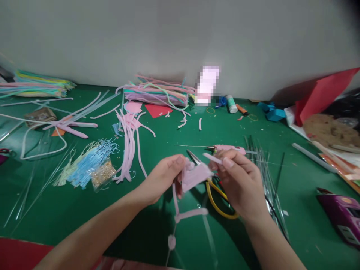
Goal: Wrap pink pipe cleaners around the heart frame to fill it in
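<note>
Pale green and blue tassels lie on the left of the green table, a small bag of gold beads against them, with a heap of loose lilac stems just beyond. Next comes the left hand, whose thumb and fingers pinch the left edge of a pink fuzzy piece, raised above the table near the middle. Below that hand hang a forked pink stem and a fuzzy knob on a thin strand; whether they join the piece is hidden. The piece looks very light and soft, probably bendable and easily crushed, so a gentle pinch along its edge should suit it better than a squeeze across its face. Yellow-handled scissors rest beneath, between the hands. A short stem juts leftward from the thumb and fingertips of the right hand, which grip it at its right end; it too seems nearly weightless, likely wire-cored, with a nap that should give some friction. Behind that hand lies a pink glue gun, and at far right a purple device.
</note>
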Motion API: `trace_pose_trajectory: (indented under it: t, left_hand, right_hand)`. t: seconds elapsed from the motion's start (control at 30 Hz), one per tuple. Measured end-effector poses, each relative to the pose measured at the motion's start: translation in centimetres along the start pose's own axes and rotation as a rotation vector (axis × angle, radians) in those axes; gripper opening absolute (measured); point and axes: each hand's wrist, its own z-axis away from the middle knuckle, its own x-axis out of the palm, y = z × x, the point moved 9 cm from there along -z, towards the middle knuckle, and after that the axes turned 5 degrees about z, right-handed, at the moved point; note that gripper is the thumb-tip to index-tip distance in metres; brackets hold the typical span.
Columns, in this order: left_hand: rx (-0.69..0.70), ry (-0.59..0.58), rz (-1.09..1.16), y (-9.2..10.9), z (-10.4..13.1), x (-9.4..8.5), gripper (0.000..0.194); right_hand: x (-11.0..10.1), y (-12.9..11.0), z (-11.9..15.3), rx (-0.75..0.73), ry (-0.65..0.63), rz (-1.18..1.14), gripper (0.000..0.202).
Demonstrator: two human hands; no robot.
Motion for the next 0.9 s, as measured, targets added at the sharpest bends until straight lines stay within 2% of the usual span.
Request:
trace_pose_trajectory:
  t: [0.1,0.2,0.27,0.37,0.43,0.57,0.73,0.9]
  left_hand:
    - [0.008,0.028,-0.136,1.4,0.5,-0.4,0.037]
    - [0.023,0.068,-0.187,2.5,0.7,-0.9,0.030]
    - [0.034,0.091,-0.211,2.8,0.7,-1.1,0.027]
    - [0.070,0.113,-0.270,3.2,0.6,-1.4,0.023]
    - [0.082,0.118,-0.309,3.3,0.6,-1.4,0.022]
    - [0.046,0.135,-0.311,3.2,0.6,-1.5,0.023]
    - [0.017,0.149,-0.299,2.9,0.5,-1.6,0.026]
    - [0.015,0.166,-0.302,2.8,0.4,-1.7,0.025]
  right_hand:
    - [-0.8,-0.3,-0.3,0.015,0.051,0.004,0.022]
    - [-0.9,-1.1,-0.4,-0.053,0.046,0.050,0.022]
    - [-0.4,-1.7,-0.3,-0.131,0.004,0.091,0.021]
    - [0.6,-2.0,0.0,-0.176,-0.130,0.241,0.014]
    - [1.0,-1.9,0.0,-0.161,-0.208,0.367,0.012]
    - [0.3,-1.9,-0.3,-0.153,-0.236,0.529,0.014]
    - [0.7,-1.8,-0.1,-0.170,-0.306,0.571,0.014]
    - [0.9,-1.5,0.1,-0.136,-0.274,0.569,0.012]
